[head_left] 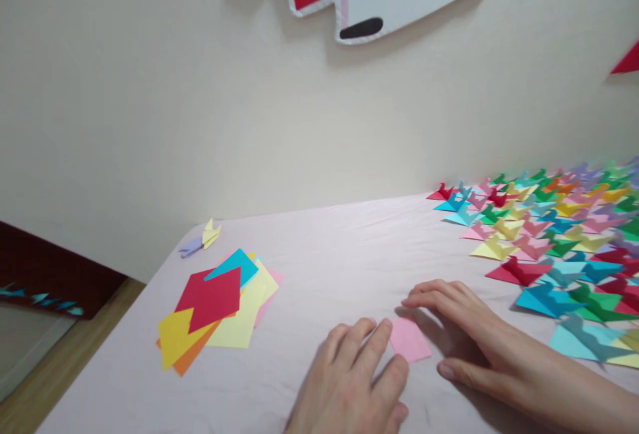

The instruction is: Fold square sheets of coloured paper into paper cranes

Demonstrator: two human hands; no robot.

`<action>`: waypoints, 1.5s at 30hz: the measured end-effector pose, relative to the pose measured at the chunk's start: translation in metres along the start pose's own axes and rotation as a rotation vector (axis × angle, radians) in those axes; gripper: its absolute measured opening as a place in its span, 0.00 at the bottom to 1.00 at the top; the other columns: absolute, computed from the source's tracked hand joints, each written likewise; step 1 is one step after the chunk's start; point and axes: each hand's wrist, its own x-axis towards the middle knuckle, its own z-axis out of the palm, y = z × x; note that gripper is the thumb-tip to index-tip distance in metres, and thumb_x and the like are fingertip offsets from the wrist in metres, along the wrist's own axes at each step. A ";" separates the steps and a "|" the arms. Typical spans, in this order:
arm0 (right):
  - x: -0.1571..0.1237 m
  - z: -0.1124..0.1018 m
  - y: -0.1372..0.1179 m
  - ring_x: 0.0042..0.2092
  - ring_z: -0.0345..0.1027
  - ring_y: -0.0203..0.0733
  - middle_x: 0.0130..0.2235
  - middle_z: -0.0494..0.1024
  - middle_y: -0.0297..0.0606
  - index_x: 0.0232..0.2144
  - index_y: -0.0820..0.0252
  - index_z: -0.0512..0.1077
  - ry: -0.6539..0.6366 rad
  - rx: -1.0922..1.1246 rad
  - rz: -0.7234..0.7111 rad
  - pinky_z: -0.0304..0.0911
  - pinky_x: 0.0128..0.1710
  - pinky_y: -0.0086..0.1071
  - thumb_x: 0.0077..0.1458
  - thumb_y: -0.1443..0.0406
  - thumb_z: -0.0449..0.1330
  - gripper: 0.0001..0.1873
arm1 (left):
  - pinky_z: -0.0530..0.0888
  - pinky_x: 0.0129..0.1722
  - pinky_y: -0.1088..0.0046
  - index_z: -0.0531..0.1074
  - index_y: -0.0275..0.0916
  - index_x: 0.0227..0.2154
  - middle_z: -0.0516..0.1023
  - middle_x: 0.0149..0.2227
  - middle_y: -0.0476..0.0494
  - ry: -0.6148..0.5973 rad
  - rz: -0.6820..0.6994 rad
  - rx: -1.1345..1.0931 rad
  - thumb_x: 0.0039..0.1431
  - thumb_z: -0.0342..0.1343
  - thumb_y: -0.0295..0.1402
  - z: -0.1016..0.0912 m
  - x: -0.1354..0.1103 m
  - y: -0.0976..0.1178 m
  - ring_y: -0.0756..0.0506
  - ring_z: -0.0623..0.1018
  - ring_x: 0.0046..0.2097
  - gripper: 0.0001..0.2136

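A small pink square of folding paper lies flat on the cloth between my two hands. My left hand rests palm down, its fingers apart and the tips of the index finger and thumb at the paper's left edge. On the other side, my right hand is open, thumb and fingers spread around the paper's right side. One of its fingertips comes close to the top corner; I cannot tell whether it touches. Neither hand grips anything.
Loose colored paper squares overlap at the left. Behind them sit yellow and lilac folded pieces. Rows of folded paper birds cover the right side. A wall with a cut-out decoration rises behind the cloth-covered surface.
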 end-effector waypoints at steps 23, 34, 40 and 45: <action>0.011 0.003 0.005 0.46 0.71 0.46 0.45 0.77 0.38 0.33 0.47 0.78 -0.034 -0.058 -0.154 0.70 0.42 0.35 0.62 0.61 0.58 0.08 | 0.68 0.47 0.67 0.73 0.39 0.41 0.77 0.50 0.43 0.057 0.020 -0.018 0.63 0.56 0.41 -0.004 0.001 0.001 0.43 0.72 0.48 0.11; 0.011 -0.009 -0.004 0.39 0.75 0.43 0.45 0.83 0.33 0.40 0.44 0.78 -0.049 -0.255 -0.334 0.68 0.40 0.35 0.62 0.64 0.57 0.10 | 0.68 0.39 0.67 0.73 0.36 0.43 0.78 0.47 0.45 -0.012 0.032 -0.072 0.63 0.56 0.40 -0.005 0.003 0.001 0.44 0.72 0.42 0.12; 0.008 -0.003 0.000 0.41 0.73 0.42 0.44 0.81 0.37 0.37 0.50 0.77 -0.004 -0.283 -0.394 0.68 0.38 0.33 0.65 0.64 0.55 0.10 | 0.69 0.39 0.67 0.72 0.36 0.42 0.77 0.47 0.45 -0.017 0.059 -0.054 0.62 0.58 0.38 -0.008 0.003 0.000 0.44 0.72 0.43 0.11; 0.013 0.003 -0.003 0.46 0.71 0.45 0.43 0.78 0.39 0.31 0.52 0.75 0.004 -0.144 -0.182 0.69 0.42 0.35 0.63 0.64 0.57 0.09 | 0.69 0.38 0.67 0.73 0.36 0.39 0.77 0.45 0.43 0.018 0.052 -0.050 0.61 0.58 0.36 -0.007 0.003 0.002 0.44 0.72 0.42 0.09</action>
